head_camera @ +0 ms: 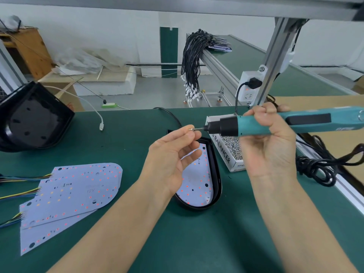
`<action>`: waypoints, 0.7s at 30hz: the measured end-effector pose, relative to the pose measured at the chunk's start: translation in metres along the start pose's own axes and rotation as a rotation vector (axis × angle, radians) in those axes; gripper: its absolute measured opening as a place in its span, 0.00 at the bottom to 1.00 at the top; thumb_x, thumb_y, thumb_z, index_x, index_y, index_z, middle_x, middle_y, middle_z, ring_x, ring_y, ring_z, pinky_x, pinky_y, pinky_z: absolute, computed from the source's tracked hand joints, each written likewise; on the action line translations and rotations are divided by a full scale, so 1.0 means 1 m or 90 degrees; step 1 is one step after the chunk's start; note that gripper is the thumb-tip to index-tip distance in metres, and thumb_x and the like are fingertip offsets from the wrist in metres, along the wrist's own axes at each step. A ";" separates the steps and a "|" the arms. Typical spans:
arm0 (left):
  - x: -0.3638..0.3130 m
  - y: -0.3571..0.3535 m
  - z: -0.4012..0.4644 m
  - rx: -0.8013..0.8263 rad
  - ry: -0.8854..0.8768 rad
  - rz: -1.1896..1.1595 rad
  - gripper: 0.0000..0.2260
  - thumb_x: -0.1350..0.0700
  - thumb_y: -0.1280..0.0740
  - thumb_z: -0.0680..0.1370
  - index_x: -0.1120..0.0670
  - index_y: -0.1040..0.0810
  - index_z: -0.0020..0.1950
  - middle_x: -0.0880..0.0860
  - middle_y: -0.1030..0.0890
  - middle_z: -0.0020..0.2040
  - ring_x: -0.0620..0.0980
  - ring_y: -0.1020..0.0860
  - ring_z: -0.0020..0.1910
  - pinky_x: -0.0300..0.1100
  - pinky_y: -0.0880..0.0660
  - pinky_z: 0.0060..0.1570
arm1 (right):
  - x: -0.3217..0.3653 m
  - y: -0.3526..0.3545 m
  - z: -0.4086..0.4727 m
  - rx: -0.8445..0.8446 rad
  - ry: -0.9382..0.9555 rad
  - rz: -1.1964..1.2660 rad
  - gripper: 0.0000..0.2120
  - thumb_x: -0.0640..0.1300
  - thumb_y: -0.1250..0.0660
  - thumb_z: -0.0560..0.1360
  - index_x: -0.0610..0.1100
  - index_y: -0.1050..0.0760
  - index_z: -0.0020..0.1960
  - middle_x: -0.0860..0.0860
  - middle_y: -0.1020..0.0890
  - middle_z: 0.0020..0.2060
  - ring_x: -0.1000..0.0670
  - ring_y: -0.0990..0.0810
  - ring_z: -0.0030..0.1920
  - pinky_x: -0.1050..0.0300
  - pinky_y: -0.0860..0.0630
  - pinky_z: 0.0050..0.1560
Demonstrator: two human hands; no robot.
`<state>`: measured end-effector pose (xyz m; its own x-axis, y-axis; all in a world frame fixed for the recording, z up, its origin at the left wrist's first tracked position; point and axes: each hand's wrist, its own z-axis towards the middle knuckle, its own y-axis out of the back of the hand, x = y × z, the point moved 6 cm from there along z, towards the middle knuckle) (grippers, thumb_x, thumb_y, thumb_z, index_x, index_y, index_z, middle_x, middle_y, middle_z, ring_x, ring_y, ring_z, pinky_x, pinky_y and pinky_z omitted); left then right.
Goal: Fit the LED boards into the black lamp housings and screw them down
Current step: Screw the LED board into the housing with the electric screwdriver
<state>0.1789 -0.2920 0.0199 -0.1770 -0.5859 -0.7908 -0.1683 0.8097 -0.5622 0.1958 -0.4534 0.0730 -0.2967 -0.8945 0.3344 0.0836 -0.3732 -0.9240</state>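
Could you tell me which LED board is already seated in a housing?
The board under the left hand, inside the black housing; the others lie stacked loose.

Green bench [137, 146], spare LED boards [78, 186], board-filled black housing [215, 174], screw box [228, 152], stacked housings [33, 119], white cable [92, 109], coiled black cord [323, 164]

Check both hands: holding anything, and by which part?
Left hand pinches a small screw at its head end. Right hand grips the teal screwdriver around the front of its body.
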 end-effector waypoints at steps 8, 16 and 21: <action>-0.002 0.000 -0.001 -0.004 -0.009 0.067 0.06 0.68 0.31 0.74 0.59 0.17 0.47 0.55 0.15 0.41 0.46 0.20 0.31 0.37 0.21 0.34 | 0.001 0.002 -0.001 0.001 -0.020 -0.013 0.20 0.26 0.42 0.62 0.49 0.33 0.43 0.55 0.28 0.31 0.55 0.26 0.32 0.62 0.25 0.43; -0.001 -0.004 -0.002 0.027 0.012 0.103 0.13 0.70 0.31 0.72 0.58 0.19 0.53 0.54 0.14 0.44 0.46 0.19 0.34 0.36 0.21 0.35 | 0.005 0.004 0.000 -0.005 -0.015 -0.022 0.20 0.25 0.43 0.63 0.49 0.33 0.42 0.54 0.27 0.30 0.55 0.26 0.32 0.62 0.25 0.40; -0.013 0.008 -0.005 -0.005 -0.011 0.172 0.21 0.73 0.32 0.70 0.56 0.23 0.59 0.52 0.14 0.44 0.44 0.19 0.36 0.36 0.24 0.31 | 0.009 0.009 0.000 0.004 -0.030 -0.040 0.20 0.25 0.42 0.62 0.49 0.33 0.43 0.54 0.28 0.31 0.55 0.26 0.32 0.61 0.25 0.44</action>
<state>0.1747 -0.2778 0.0268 -0.1994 -0.3473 -0.9163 -0.1241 0.9365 -0.3280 0.1937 -0.4645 0.0676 -0.2562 -0.8798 0.4005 0.0726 -0.4307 -0.8996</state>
